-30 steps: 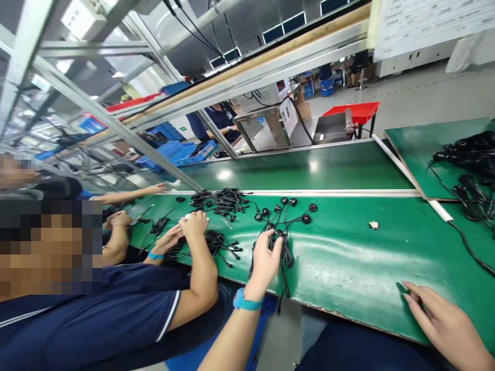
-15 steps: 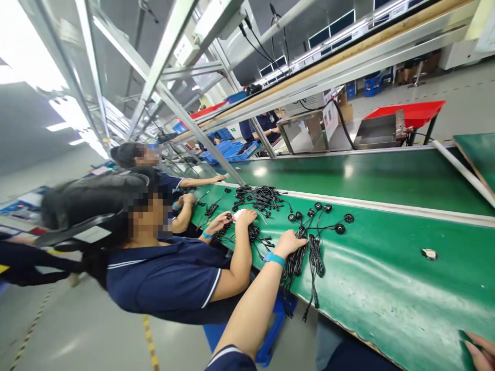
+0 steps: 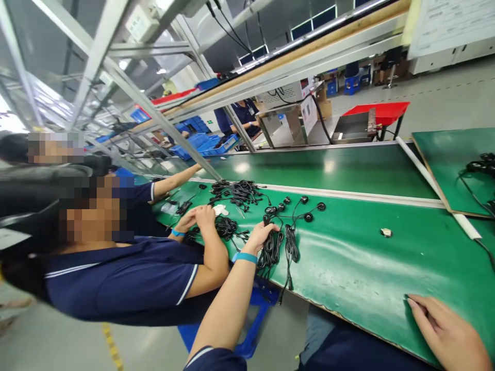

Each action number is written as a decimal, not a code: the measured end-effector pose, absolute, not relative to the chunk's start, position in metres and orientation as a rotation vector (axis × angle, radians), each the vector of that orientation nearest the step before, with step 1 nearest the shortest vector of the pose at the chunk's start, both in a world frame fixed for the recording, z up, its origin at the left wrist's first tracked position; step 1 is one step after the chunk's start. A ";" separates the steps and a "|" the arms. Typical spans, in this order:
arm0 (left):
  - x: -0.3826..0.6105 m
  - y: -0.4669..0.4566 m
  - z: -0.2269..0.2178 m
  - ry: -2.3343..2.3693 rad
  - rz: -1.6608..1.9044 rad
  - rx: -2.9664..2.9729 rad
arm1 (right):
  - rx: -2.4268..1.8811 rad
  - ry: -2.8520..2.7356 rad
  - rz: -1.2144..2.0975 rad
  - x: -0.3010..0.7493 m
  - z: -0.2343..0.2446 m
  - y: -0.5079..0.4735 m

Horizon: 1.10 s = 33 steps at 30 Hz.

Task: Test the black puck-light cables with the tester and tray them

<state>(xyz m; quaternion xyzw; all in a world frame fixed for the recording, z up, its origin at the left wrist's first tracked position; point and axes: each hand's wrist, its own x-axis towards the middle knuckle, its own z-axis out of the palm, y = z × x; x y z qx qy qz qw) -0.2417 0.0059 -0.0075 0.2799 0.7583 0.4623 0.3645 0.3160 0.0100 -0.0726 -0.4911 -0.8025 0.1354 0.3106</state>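
My left hand (image 3: pixel 260 234), with a blue wristband, reaches out to the left and curls its fingers over a bundle of coiled black cables (image 3: pixel 288 245) near the front edge of the green table (image 3: pixel 348 263). Round black ends of those cables (image 3: pixel 308 217) fan out just beyond the hand. At the bottom right, my right hand (image 3: pixel 444 330) lies flat on the table by its front edge, fingers stretched out and holding nothing.
A co-worker in a navy shirt (image 3: pixel 127 278) sits close on my left, hands (image 3: pixel 199 216) on more black cables (image 3: pixel 235 191). A small white piece (image 3: pixel 385 232) lies mid-table. A green conveyor belt (image 3: pixel 328 170) runs behind. More cables (image 3: pixel 481 165) lie on a board at right.
The view swung left and then back right. My left hand stayed on the cable bundle, its fingers now curled over it. My right hand, nearly out of view half a second ago, shows again.
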 end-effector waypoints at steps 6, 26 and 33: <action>-0.241 0.012 -0.009 1.977 1.153 0.686 | -1.203 -2.178 0.364 0.312 -0.061 0.006; -0.242 0.015 0.016 2.147 0.560 0.972 | -1.229 -2.140 0.449 0.309 -0.069 0.001; -0.250 0.026 0.017 2.406 0.423 1.030 | -1.212 -2.104 0.485 0.305 -0.056 0.005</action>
